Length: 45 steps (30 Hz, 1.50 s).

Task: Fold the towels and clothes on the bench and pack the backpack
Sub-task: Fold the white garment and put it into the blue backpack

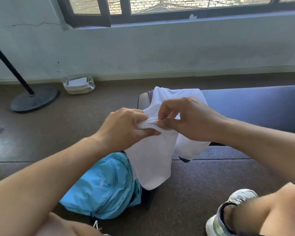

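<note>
A white garment (153,160) hangs in the air in front of me, its layered top edge bunched between both hands. My left hand (124,128) grips that edge from the left with curled fingers. My right hand (186,118) pinches the same edge from the right. More white cloth (174,96) lies over the end of the blue padded bench (254,106). A light blue backpack (104,188) lies on the floor below the hanging garment, zipper side up.
A black round stand base (36,99) with its pole sits on the floor at left. A small woven basket (79,85) rests against the wall. My shoe (228,213) and knee are at bottom right. The window wall runs behind the bench.
</note>
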{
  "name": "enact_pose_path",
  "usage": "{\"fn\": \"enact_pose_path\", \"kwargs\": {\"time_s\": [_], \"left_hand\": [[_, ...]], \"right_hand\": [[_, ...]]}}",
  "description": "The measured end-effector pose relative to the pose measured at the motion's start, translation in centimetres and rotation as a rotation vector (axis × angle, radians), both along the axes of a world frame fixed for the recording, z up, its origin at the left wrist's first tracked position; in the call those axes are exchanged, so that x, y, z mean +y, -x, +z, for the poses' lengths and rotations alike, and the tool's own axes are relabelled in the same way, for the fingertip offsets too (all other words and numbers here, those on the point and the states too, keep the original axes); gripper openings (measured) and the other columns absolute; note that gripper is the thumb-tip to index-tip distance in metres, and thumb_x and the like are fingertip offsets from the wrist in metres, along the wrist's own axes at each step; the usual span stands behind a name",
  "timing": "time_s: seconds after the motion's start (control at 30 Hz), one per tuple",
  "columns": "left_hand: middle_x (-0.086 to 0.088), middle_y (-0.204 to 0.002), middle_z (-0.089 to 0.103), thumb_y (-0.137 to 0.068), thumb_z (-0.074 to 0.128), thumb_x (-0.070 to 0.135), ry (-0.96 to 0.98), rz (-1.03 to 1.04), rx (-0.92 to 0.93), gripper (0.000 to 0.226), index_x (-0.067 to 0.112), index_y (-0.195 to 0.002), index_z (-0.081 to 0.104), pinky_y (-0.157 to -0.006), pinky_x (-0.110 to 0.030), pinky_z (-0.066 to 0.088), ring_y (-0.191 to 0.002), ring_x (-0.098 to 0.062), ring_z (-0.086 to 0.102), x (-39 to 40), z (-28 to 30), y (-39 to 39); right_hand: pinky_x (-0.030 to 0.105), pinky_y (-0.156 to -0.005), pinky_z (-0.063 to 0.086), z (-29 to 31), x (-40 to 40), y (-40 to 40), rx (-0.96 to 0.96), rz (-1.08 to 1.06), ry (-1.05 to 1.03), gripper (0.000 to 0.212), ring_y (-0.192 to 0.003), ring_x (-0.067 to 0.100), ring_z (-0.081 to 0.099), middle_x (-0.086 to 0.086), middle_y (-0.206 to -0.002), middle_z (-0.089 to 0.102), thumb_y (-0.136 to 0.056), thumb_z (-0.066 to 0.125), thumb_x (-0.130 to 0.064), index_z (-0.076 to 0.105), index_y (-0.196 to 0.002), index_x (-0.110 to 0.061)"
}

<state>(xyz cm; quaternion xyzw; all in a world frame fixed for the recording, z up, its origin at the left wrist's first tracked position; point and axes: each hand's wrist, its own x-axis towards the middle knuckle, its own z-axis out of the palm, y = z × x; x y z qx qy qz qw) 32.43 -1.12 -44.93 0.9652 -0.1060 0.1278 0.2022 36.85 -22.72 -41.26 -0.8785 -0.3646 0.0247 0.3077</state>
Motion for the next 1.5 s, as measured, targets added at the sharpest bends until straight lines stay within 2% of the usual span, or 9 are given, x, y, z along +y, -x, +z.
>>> {"fn": "enact_pose_path", "kwargs": {"time_s": [0.43,0.53,0.6,0.77,0.87,1.03,1.2,1.37,1.5], "left_hand": [[0.003,-0.060,0.053,-0.090,0.045,0.075,-0.079,-0.028,0.104,0.058,0.020,-0.071,0.052,-0.058,-0.034,0.037,-0.062,-0.016,0.049,-0.5,0.4,0.3],[0.002,-0.062,0.055,-0.093,0.041,0.071,-0.061,-0.031,0.120,0.056,0.021,-0.079,0.060,-0.060,-0.034,0.039,-0.063,-0.016,0.050,-0.6,0.6,0.4],[0.001,-0.064,0.058,-0.091,0.038,0.076,-0.046,-0.035,0.123,0.061,0.021,-0.085,0.065,-0.058,-0.033,0.037,-0.064,-0.016,0.051,-0.6,0.5,0.4],[0.006,-0.064,0.062,-0.072,0.067,0.076,0.196,-0.060,0.096,0.050,0.027,-0.083,0.073,-0.059,-0.036,0.042,-0.062,-0.017,0.053,0.3,0.2,-0.2],[0.007,-0.070,0.070,-0.068,0.085,0.057,0.297,-0.111,0.017,0.034,0.027,-0.081,0.077,-0.059,-0.030,0.045,-0.062,-0.010,0.058,1.2,0.5,-0.4],[0.009,-0.077,0.075,-0.079,0.084,0.036,0.351,-0.107,0.036,0.017,0.023,-0.089,0.081,-0.063,-0.030,0.051,-0.060,-0.004,0.057,1.7,0.7,-0.2],[-0.004,-0.083,0.076,-0.074,0.089,0.019,0.489,-0.083,0.180,0.020,0.018,-0.091,0.079,-0.072,-0.038,0.056,-0.066,-0.009,0.062,1.6,0.6,0.2],[-0.006,-0.075,0.076,-0.075,0.086,0.012,0.752,-0.025,0.159,0.017,0.003,-0.087,0.078,-0.067,-0.024,0.054,-0.065,-0.007,0.064,0.7,0.9,0.4],[-0.015,-0.081,0.077,-0.078,0.084,0.016,0.741,-0.024,0.190,0.015,0.005,-0.086,0.079,-0.070,-0.030,0.056,-0.069,-0.013,0.066,0.3,1.3,0.4]], "right_hand": [[0.021,-0.065,0.047,0.0,-0.3,-0.4,0.095,-0.014,-0.052,0.015,-0.075,0.005,0.063,-0.014,-0.081,0.069,-0.091,0.073,-0.022,0.063,-0.083,-0.029],[0.027,-0.073,0.050,0.1,-0.3,-0.4,0.147,0.011,-0.068,0.014,-0.083,0.011,0.065,-0.011,-0.089,0.070,-0.088,0.073,-0.039,0.064,-0.098,-0.035],[0.025,-0.076,0.049,0.1,-0.4,-0.3,0.107,0.004,0.028,0.042,-0.088,0.008,0.063,-0.014,-0.094,0.068,-0.074,0.078,-0.056,0.064,-0.110,-0.039],[0.022,-0.061,0.045,0.1,-0.5,-0.5,0.043,-0.052,0.024,0.012,-0.070,0.008,0.059,-0.010,-0.076,0.070,-0.080,0.081,-0.043,0.076,-0.088,-0.036],[0.013,-0.051,0.037,0.2,-0.8,-1.2,0.146,-0.058,0.000,0.015,-0.055,0.002,0.051,-0.009,-0.067,0.067,-0.078,0.084,-0.038,0.072,-0.081,-0.030],[0.013,-0.049,0.035,0.0,-1.3,-1.9,0.212,-0.088,-0.020,0.015,-0.050,0.000,0.050,-0.017,-0.060,0.065,-0.080,0.082,-0.039,0.072,-0.081,-0.027],[0.014,-0.057,0.039,-0.3,-1.6,-2.3,0.198,-0.123,-0.024,0.015,-0.057,-0.002,0.055,-0.014,-0.067,0.068,-0.081,0.080,-0.042,0.071,-0.083,-0.030],[0.031,-0.094,0.053,-0.6,-1.4,-1.8,0.194,-0.045,-0.001,0.024,-0.097,0.001,0.067,-0.015,-0.097,0.074,-0.077,0.080,-0.046,0.071,-0.098,-0.036],[0.023,-0.081,0.054,-0.8,-0.3,-1.1,0.170,-0.013,-0.005,0.025,-0.081,-0.001,0.065,-0.013,-0.086,0.071,-0.077,0.079,-0.050,0.071,-0.097,-0.037]]}}
